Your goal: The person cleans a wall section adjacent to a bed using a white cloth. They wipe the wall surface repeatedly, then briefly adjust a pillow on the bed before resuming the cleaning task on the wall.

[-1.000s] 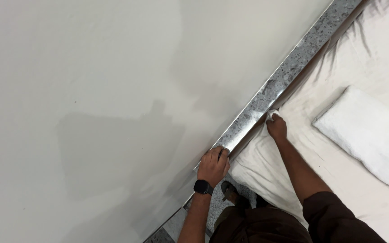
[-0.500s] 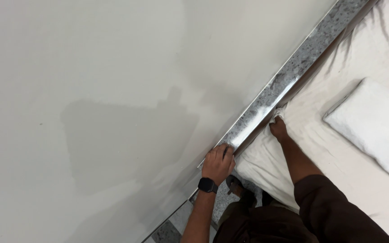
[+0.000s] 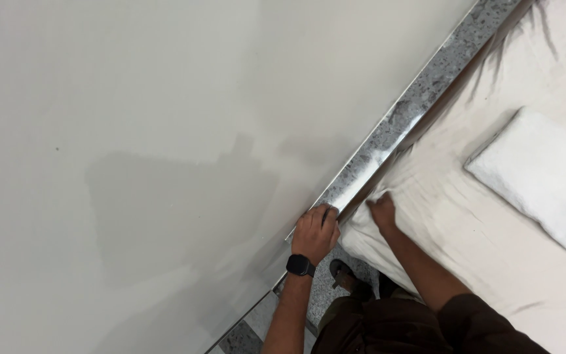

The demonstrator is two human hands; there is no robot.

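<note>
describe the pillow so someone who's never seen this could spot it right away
Start from the big pale wall and cross the speckled stone strip to the white-sheeted bed. The pillow lies on it toward the right edge, well beyond the right hand. It is the only raised, puffy white rectangle on the flat sheet.

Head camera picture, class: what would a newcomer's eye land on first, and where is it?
Two bare hands meet at the mattress edge, low in the middle: the left hand, with a black smartwatch on its wrist, grips the white sheet at the corner, while the right hand presses on it. A plain pale wall fills the left, and a white pillow lies at right.
</note>
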